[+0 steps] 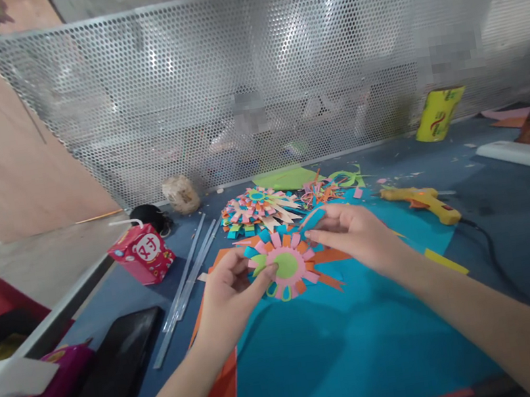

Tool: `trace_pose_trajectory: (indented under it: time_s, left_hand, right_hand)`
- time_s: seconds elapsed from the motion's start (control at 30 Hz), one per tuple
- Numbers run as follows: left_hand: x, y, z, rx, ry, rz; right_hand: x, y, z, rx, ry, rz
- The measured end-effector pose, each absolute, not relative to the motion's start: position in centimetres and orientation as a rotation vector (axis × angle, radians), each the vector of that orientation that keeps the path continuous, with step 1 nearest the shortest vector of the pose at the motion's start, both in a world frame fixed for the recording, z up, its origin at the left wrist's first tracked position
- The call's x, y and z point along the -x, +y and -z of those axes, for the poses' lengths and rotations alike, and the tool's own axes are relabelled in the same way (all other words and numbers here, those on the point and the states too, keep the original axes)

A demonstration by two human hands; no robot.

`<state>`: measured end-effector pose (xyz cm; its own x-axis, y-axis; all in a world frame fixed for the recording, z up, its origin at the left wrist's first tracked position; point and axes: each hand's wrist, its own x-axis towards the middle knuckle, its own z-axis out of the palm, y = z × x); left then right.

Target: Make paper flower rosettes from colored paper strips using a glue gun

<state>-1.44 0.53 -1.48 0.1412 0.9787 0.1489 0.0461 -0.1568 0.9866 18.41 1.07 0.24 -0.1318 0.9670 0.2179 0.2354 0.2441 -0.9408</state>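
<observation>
My left hand [233, 289] pinches a paper rosette [285, 263] by its left side, thumb on its face. The rosette has a light green round centre and looped strips of pink, orange and blue around it, with an orange notched tail at lower right. At its upper right edge, my right hand [352, 232] holds a blue paper strip [312, 220] between thumb and fingers. Whether the strip touches the rosette I cannot tell. Behind them lies a pile of finished-looking rosettes [251, 210]. Blue sheets [318, 356] spread below my hands.
A yellow glue gun [422, 201] with a cord lies at right. Clear glue sticks [185, 283], a red drink box [142, 253] and a black phone-like slab [116, 373] are at left. Paper scraps [321, 190] lie behind. A perforated metal screen [238, 83] closes the back.
</observation>
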Motion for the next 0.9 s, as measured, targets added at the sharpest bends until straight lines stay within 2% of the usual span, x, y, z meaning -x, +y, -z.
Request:
trace_pose_trajectory:
  time_s: [0.9]
  left_hand:
    - [1.35,0.61,1.46,-1.370,1.073,-1.096]
  right_hand:
    - [-18.29,0.99,-0.48,1.126,-1.560,-1.041]
